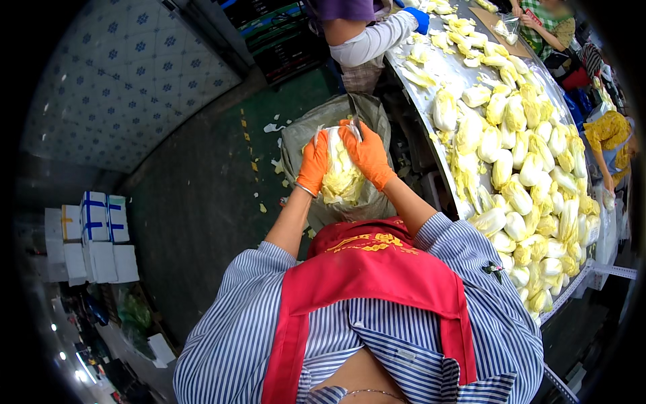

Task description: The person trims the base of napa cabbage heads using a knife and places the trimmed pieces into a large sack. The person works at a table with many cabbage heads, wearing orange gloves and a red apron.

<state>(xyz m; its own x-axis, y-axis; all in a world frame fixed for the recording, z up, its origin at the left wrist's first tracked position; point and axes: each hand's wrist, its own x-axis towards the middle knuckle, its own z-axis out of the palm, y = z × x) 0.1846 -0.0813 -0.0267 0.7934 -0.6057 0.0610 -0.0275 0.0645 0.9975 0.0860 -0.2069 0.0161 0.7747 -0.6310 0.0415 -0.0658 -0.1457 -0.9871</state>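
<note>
A pale yellow napa cabbage (342, 169) is held between my two orange-gloved hands, above a large grey-green sack (303, 129) that stands open. My left hand (314, 162) grips the cabbage's left side, and a bracelet circles that wrist. On the other side, my right hand (367, 151) presses against the cabbage and also holds a knife (355, 118), its dark blade pointing away from me. The knife's handle is mostly hidden by the fingers. To the right, many napa cabbages (517, 194) lie piled on a metal table.
The metal table (426, 113) curves along my right, with loose leaves at its far end. A co-worker's blue-gloved hand (418, 20) is at its far left edge. Other people stand across the table. White foam boxes (101, 257) are stacked at the left. Leaf scraps lie on the green floor (227, 166).
</note>
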